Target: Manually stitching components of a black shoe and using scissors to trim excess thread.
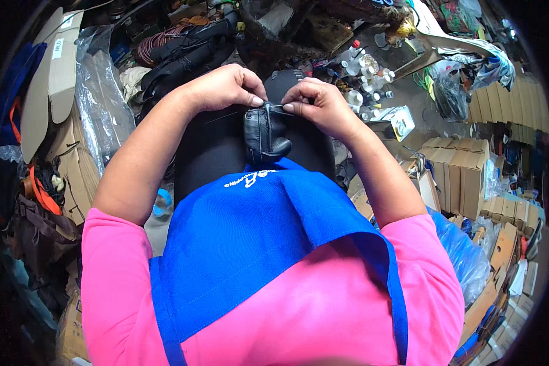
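A small black leather piece (264, 131), sewn into a pouch-like shape with a raised seam and a rounded lower end, rests on my dark-clothed lap. At its upper edge my left hand (232, 90) is closed, thumb and forefinger pinched together. Just across from it my right hand (321, 107) also pinches. A thin thread (276, 105) runs between the fingertips, over the top of the leather. Another fine dark line trails to the left below my left hand. The leather's underside is hidden.
A blue apron (244, 226) covers my front. Cardboard sheets (49, 85) and clear plastic (104, 97) stand at the left. Several white bottles (366, 76) crowd the floor at the upper right. Stacked cardboard (457, 174) lies at the right, with black bundles (186, 61) beyond my left arm.
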Tool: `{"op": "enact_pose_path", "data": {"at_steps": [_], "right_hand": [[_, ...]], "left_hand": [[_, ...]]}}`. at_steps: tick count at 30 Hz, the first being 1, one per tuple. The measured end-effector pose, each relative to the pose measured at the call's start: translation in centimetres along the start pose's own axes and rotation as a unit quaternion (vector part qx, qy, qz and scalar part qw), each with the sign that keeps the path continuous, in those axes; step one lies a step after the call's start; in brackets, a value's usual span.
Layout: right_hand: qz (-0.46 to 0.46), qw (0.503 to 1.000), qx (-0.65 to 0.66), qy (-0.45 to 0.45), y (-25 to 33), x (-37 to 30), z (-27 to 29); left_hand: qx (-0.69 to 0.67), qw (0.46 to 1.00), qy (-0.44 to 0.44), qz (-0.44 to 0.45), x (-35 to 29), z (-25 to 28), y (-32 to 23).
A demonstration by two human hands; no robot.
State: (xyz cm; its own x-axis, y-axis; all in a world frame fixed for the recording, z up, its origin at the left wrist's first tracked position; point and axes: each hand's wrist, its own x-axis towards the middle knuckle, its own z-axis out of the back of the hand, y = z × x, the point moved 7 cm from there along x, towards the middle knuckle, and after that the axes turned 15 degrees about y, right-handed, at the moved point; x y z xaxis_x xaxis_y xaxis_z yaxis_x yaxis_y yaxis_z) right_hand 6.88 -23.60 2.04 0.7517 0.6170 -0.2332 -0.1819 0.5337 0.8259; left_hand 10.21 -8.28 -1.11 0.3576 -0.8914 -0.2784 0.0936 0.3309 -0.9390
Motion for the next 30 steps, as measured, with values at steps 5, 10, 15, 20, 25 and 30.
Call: {"op": "enact_pose_path", "data": {"at_steps": [5, 10, 15, 20, 25, 30], "right_hand": [[0.039, 0.999, -0.027, 0.005, 0.3, 0.7, -1.3], [0.101, 0.989, -0.098, -0.041, 2.0, -0.7, -1.4], [0.107, 0.98, -0.154, -0.067, 1.1, -1.7, -2.3], [0.109, 0.973, -0.188, -0.075, 1.5, -2.0, -2.8], [0.057, 0.979, -0.174, -0.09, 1.2, -2.1, -3.7], [0.091, 0.975, -0.173, -0.103, 1.3, -1.7, -2.6]], "left_hand": [[0.032, 0.999, 0.009, 0.012, -0.2, -0.1, -0.1], [0.033, 0.989, -0.14, 0.044, -3.6, -1.3, -0.7], [0.35, 0.89, -0.292, 0.013, -9.9, -3.4, -2.3], [-0.088, 0.923, -0.374, -0.016, -11.8, -2.0, 1.0], [-0.364, 0.84, -0.352, -0.193, -8.4, -1.9, -0.5], [-0.103, 0.931, -0.326, -0.126, -6.5, -1.8, -2.3]]}}
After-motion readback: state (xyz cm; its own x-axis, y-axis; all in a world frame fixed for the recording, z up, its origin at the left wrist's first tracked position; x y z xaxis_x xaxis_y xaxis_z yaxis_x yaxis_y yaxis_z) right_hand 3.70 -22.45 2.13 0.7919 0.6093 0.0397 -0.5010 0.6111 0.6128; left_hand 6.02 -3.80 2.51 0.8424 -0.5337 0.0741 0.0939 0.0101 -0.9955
